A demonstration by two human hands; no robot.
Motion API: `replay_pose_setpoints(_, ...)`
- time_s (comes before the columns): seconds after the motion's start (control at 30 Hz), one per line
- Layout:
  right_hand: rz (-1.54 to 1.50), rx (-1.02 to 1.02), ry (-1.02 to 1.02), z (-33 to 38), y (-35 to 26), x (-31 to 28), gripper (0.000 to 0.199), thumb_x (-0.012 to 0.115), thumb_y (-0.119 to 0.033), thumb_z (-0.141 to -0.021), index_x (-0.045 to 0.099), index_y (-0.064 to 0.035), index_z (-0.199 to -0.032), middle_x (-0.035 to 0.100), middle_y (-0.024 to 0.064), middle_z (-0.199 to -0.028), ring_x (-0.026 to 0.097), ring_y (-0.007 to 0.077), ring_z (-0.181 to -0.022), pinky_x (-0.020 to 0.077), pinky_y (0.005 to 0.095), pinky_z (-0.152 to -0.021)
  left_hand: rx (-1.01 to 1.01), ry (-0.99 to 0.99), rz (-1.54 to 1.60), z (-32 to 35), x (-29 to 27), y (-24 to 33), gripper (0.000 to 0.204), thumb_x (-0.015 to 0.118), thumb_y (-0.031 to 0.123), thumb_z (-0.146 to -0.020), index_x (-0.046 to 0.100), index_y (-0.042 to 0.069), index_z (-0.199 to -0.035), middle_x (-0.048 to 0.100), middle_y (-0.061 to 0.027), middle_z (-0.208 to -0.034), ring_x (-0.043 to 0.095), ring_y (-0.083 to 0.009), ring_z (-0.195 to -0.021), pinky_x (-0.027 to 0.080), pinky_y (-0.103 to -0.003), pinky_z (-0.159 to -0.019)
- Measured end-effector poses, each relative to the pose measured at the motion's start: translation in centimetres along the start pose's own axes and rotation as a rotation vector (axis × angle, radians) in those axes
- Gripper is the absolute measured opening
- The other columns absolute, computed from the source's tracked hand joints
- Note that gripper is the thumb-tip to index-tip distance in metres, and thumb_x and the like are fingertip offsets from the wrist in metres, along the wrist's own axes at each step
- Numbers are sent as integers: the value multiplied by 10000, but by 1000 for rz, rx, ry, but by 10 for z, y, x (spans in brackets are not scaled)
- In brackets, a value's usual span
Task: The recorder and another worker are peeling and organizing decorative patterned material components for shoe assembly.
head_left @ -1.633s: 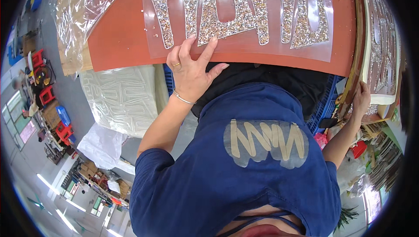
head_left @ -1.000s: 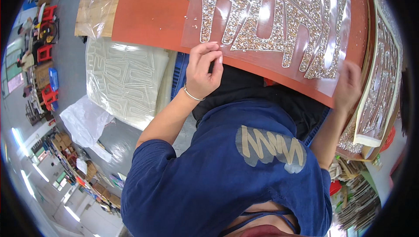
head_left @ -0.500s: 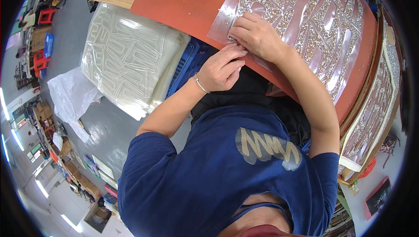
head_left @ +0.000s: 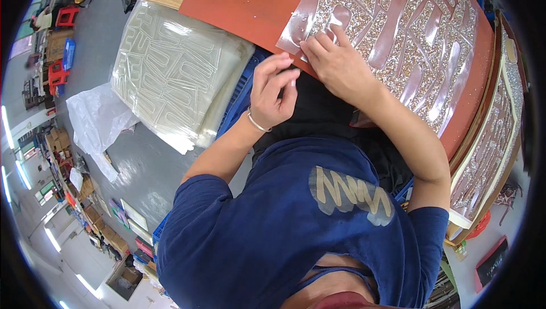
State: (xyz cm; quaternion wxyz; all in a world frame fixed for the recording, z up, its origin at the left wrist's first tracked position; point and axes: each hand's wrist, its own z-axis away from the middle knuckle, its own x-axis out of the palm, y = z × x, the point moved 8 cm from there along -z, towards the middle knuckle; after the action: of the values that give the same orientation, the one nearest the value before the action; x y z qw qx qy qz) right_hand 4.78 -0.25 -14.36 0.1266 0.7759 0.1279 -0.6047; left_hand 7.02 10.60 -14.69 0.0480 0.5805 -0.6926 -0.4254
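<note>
A clear plastic sheet (head_left: 392,27) with sparkling rhinestone patches and smooth elongated shapes lies on a reddish-brown board (head_left: 227,3). At the sheet's near left corner is my right hand (head_left: 340,70), its thumb side bent down with the fingertips closed together and one outer finger sticking out over the stones. What those fingertips hold, if anything, is too small to make out. My left hand (head_left: 274,90), a bracelet on its wrist, hovers just off the board's front edge to the left. Its fingers are loosely bent and apart, with nothing visible in them.
Left of the board rests a stack of clear plastic sheets (head_left: 170,64) with raised outlines, over a blue crate (head_left: 242,90). A white plastic bag (head_left: 99,115) lies on the grey floor. On the right, another glittery panel (head_left: 483,155) stands close beside the board.
My left hand has drawn back from my right hand, toward my body and left, and its fingers have spread. My right hand has shifted slightly down, staying at the sheet's corner.
</note>
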Motion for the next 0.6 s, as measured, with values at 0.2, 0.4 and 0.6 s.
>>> replay_pose_setpoints(0.2,-454,382,140,17,28,8,323,582,-80,-749,638,-64,-1066,570,84,-1002,515,233,-1021,334,416,-946,-156,-90,-187,-15,29,-20,357,619,-14,-773,549,-72,-1118,500,-206,-1131,506,-325,-1044,439,-372,-891)
replay_pose_setpoints(0.4,-1173,1225,904,177,101,-19,169,577,-81,-885,630,-1,-1024,625,37,-855,576,119,-784,455,267,-756,-78,-140,-248,-10,36,-17,366,636,53,-815,542,-83,-1142,490,-210,-1150,504,-323,-1034,440,-372,-881)
replay_pose_setpoints(0.6,51,1843,656,490,61,-128,295,521,-229,-936,624,19,-1060,652,95,-934,620,186,-830,488,302,-708,-59,-193,-285,-16,40,-16,304,666,105,-811,612,-44,-1070,503,-173,-1116,504,-286,-994,449,-354,-836)
